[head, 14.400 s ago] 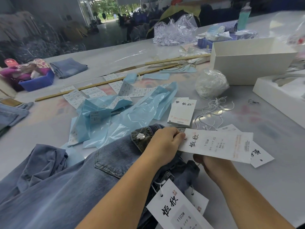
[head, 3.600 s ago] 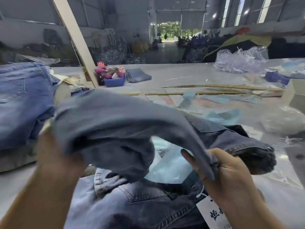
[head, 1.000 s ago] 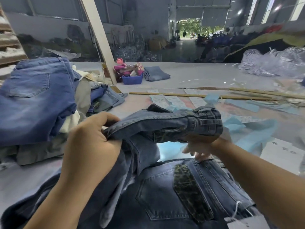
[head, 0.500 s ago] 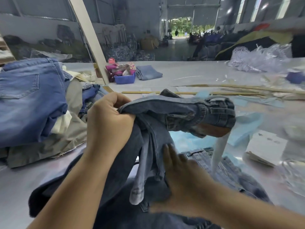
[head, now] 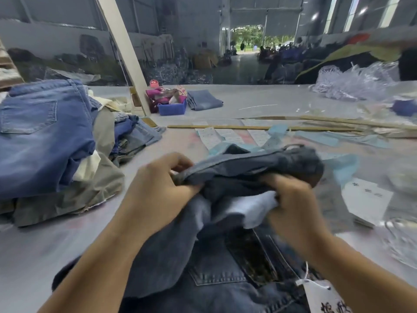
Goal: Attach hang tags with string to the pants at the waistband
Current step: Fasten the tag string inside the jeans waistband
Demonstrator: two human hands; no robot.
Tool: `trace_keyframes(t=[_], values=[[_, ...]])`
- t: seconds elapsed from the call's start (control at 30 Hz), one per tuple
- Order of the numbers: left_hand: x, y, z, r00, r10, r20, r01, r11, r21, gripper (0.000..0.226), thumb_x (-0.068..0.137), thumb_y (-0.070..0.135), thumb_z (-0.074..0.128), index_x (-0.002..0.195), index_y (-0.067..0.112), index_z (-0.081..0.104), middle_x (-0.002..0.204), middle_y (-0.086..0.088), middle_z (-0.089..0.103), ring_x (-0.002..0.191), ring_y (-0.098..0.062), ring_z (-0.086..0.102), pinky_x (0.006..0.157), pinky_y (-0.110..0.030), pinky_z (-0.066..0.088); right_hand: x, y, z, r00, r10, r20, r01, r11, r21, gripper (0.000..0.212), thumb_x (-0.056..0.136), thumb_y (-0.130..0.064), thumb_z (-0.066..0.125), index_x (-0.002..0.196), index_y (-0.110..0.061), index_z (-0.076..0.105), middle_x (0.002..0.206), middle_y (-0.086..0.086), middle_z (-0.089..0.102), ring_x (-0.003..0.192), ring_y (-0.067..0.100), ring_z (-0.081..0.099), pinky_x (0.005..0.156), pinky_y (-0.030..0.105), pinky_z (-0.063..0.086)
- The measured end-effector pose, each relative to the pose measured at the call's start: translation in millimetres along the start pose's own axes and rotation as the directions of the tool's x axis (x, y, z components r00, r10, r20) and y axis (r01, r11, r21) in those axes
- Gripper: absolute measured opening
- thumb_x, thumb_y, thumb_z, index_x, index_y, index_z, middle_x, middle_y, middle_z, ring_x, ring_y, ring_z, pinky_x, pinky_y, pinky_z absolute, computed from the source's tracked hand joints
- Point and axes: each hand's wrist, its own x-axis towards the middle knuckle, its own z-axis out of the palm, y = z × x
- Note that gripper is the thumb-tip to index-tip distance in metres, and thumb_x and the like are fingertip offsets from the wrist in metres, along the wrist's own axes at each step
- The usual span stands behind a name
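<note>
Head view: dark jeans [head: 248, 163] are gripped at the bunched waistband by the left hand [head: 158, 188] and right hand [head: 291, 199], above the bench's near edge. One tagged pair [head: 225, 285] lies beneath; this pair's tag is not yet attached.

We stand in a garment factory hall: a long grey table [head: 259, 102] carries a heap of folded jeans [head: 45, 136], loose paper hang tags [head: 365, 197] and clear plastic bags [head: 354, 84]. Behind it we see high grey walls, a slanting beam [head: 121, 53] and an open loading door [head: 255, 39].
</note>
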Motion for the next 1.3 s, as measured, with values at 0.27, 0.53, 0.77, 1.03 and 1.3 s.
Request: trace_keyframes(t=[0.27,0.53,0.77,1.03,1.3], values=[[-72.5,-7.9,39.4,0.838,0.182,0.514,-0.373,0.879,0.298,0.075,0.043,0.070,0.075,0.112,0.042,0.060,0.095,0.027,0.064,0.081,0.005,0.062,0.066,-0.013,0.051,-26.3,52.4,-55.2,0.974,-0.158,0.164,0.215,0.878,-0.429,0.038,0.040,0.015,0.078,0.071,-0.005,0.067,0.101,0.017,0.059,0.095,0.035,0.051,0.073,0.044,0.050],[-74.6,-20.6,25.9,0.773,0.415,0.479,-0.551,0.814,0.184,0.050,0.059,0.012,0.064,0.106,0.029,0.069,0.097,0.018,0.067,0.073,-0.011,0.062,0.059,-0.024,0.052,-56.5,56.5,-80.8,0.887,-0.435,0.152,0.453,0.763,-0.462,0.056,0.098,-0.048,0.036,0.072,-0.014,0.072,0.138,0.013,0.047,0.135,0.039,0.034,0.117,0.057,0.017],[-78.0,-32.4,41.3,0.710,0.327,0.624,-0.529,0.832,0.166,0.057,0.049,0.029,0.071,0.106,0.034,0.070,0.103,0.022,0.067,0.083,-0.002,0.065,0.073,-0.018,0.053,-61.4,76.6,-67.5,0.883,-0.368,0.290,0.446,0.849,-0.282,0.027,0.065,-0.015,0.080,0.086,-0.020,0.065,0.111,-0.003,0.068,0.105,0.024,0.064,0.094,0.040,0.046],[-84.3,-35.0,44.1,0.829,0.076,0.554,-0.383,0.800,0.463,0.075,0.032,0.062,0.061,0.100,0.035,0.074,0.101,0.021,0.068,0.091,-0.003,0.069,0.104,-0.034,0.041,-69.6,87.9,-62.8,0.874,-0.168,0.457,0.357,0.859,-0.366,0.069,0.047,-0.018,0.081,0.115,-0.016,0.069,0.122,-0.002,0.064,0.107,0.023,0.061,0.091,0.036,0.048],[-65.8,-63.8,17.8,0.800,-0.152,0.580,-0.264,0.779,0.569,0.079,0.071,0.078,0.030,0.146,0.052,0.022,0.151,0.034,0.019,0.142,0.006,0.014,0.117,-0.034,-0.018,-67.7,80.1,-79.1,0.939,-0.256,0.229,0.336,0.820,-0.464,0.043,0.068,-0.019,0.067,0.109,-0.009,0.073,0.125,0.007,0.066,0.111,0.035,0.059,0.091,0.050,0.044]])
